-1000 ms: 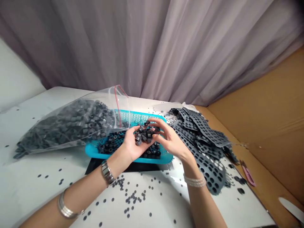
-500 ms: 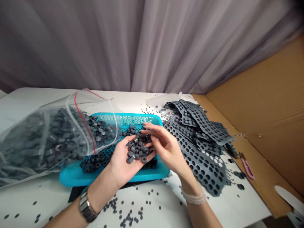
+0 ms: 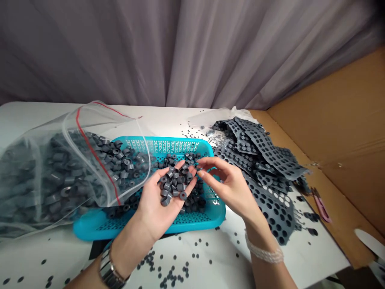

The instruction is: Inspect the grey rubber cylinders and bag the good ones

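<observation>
My left hand (image 3: 158,204) is palm up and cupped, bearing a heap of small grey hollow cylinders (image 3: 174,182). Just right of its fingertips, my right hand (image 3: 230,184) pinches with thumb and forefinger; a small dark piece, seemingly one more cylinder, shows between the tips. Both hands are over a turquoise plastic basket (image 3: 192,226) with many of the same cylinders lying inside. A clear zip bag (image 3: 126,120) with a red stripe, full of these cylinders, leans over the basket's left part, its mouth facing right.
Dark perforated rubber sheets (image 3: 267,160) are piled on the right of the white table (image 3: 228,261). Small black discs (image 3: 173,277) are scattered in front of and behind the basket. Pink-handled snips (image 3: 321,206) lie on cardboard (image 3: 339,120) at right. A grey curtain (image 3: 144,52) hangs behind.
My right hand has drawn back to the right, from over the heap to beside my left fingertips. The heap stays in my left palm. The view has shifted slightly.
</observation>
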`<state>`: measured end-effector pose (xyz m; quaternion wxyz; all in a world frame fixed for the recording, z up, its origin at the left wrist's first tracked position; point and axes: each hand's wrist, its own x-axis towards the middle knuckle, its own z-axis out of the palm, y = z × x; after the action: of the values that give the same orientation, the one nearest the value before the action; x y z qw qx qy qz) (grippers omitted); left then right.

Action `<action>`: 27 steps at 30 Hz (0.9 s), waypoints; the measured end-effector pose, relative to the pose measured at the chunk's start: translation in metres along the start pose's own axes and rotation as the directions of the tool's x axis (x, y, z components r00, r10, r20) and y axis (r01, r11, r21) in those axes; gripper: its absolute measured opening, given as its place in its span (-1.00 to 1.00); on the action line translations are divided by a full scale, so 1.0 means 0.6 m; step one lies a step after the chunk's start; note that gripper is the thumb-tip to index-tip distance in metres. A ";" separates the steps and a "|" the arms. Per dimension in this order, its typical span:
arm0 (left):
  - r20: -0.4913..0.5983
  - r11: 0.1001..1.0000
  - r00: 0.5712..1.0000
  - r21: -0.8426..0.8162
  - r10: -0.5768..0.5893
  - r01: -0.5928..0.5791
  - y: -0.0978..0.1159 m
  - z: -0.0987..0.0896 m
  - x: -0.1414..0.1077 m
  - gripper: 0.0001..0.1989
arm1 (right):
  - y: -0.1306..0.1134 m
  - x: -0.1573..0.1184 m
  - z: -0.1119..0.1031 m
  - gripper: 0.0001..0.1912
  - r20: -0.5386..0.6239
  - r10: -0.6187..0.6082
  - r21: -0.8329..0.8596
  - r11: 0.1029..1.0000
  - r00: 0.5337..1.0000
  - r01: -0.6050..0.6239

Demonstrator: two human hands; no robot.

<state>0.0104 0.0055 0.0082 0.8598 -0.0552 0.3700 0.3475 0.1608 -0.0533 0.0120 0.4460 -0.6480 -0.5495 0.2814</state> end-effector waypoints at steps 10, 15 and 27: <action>-0.004 1.000 1.000 0.007 -0.023 0.023 0.000 0.000 0.000 -0.59 | 0.004 0.001 0.011 -0.85 0.045 0.201 0.333 0.921 0.979 -0.204; 0.022 1.000 1.000 -0.011 -0.022 0.022 -0.001 0.002 -0.002 -0.60 | 0.007 0.005 0.008 -0.82 0.151 0.300 0.660 0.678 0.942 -0.322; 0.050 0.999 0.999 -0.043 0.006 -0.004 0.001 -0.003 0.001 -0.62 | 0.012 0.008 0.006 -0.69 0.270 0.336 0.840 0.377 0.903 -0.391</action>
<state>0.0090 0.0057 0.0069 0.8665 -0.0641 0.3410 0.3589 0.1618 -0.0479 0.0047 0.6260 -0.4212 -0.1813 0.6307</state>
